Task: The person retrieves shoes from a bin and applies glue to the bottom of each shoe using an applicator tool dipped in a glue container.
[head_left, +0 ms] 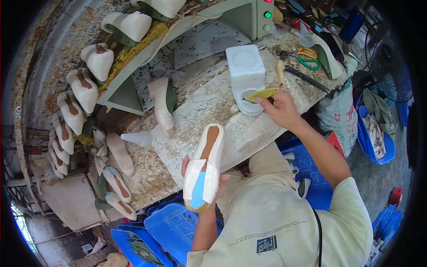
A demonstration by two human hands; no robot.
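Observation:
My left hand [222,180] is wrapped round a white shoe [214,168] on its last, held over the table's front edge. Its underside faces up, with a brown strip down the middle and a light-blue patch towards the near end. Between the thumb and fingers of my right hand [283,109] is a flat yellow spreader [263,94]. The spreader's tip sits over the round mouth of a white plastic pot [245,66]; whether it touches what is inside, I cannot tell.
Several white shoes on lasts line the machine's [195,24] left side. Another shoe [162,104] lies under the machine's edge, near a white plastic nozzle piece [137,139]. Green-handled scissors [309,63] and a dark rod [307,79] lie to the right. Blue bins [171,227] stand below.

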